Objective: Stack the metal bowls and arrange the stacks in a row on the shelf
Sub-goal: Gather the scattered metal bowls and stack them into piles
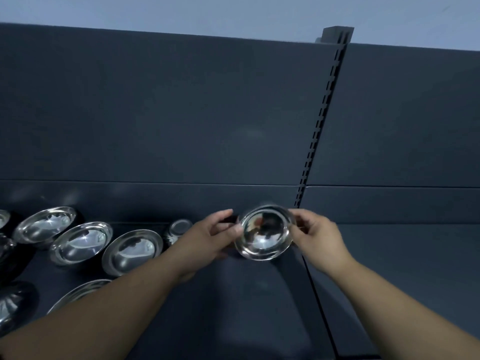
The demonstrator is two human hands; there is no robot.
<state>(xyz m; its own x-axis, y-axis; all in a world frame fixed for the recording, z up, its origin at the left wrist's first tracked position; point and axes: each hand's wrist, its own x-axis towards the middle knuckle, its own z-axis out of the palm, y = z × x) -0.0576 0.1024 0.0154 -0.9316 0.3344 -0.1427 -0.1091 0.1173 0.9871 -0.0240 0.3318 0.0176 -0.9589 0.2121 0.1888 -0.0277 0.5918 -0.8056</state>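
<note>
A small metal bowl (265, 233) was held over the shelf (259, 307), close to the back panel (181, 126). It was pinched at opposite sides of its rim by the left hand (215, 236) and the right hand (318, 235). Whether it touched the shelf could not be told. Wider bowls (132, 250) were ranged to its left. The bowl was judged light, stiff and slippery, and best taken by the rim.

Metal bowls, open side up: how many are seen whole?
4. One shiny round metal bowl is held between left hand and right hand; three bowls lie in a row to its left. Others, at the left edge and under the forearm, are partly hidden.
</note>
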